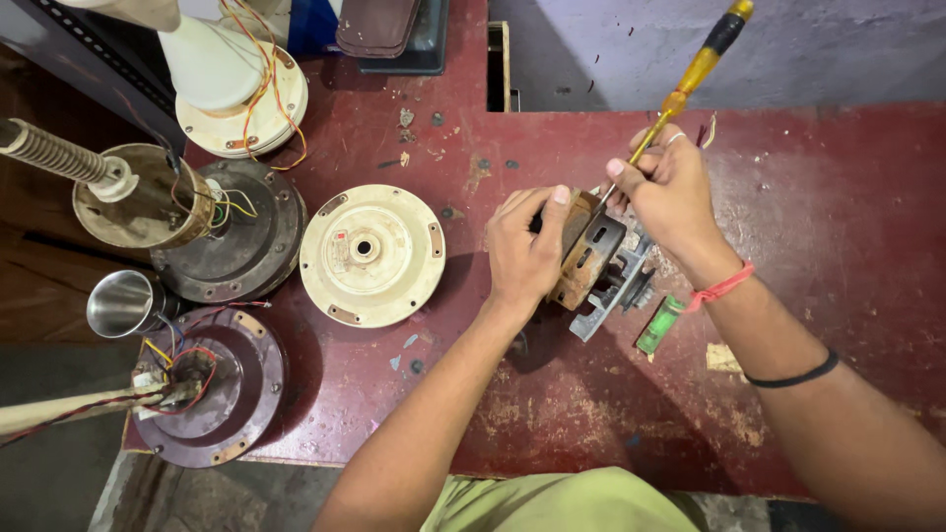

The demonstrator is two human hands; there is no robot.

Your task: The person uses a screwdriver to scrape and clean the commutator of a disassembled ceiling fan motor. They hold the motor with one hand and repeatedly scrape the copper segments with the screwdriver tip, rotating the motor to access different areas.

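Observation:
A rusty brown motor (589, 258) with a grey metal frame stands tilted on the worn red table (847, 227). My left hand (525, 251) grips its left side, thumb on top. My right hand (670, 192) holds a screwdriver (695, 74) with a yellow and black handle, its shaft angled down toward the top of the motor. The tip is hidden behind my fingers and the motor. A red thread and a black band circle my right forearm.
A cream round fan cover (371, 254) lies left of the motor. Further left are dark fan motor housings (241, 232) with coloured wires, a maroon one (219, 386), and a steel cup (123, 303). A small green object (658, 325) lies by my right wrist.

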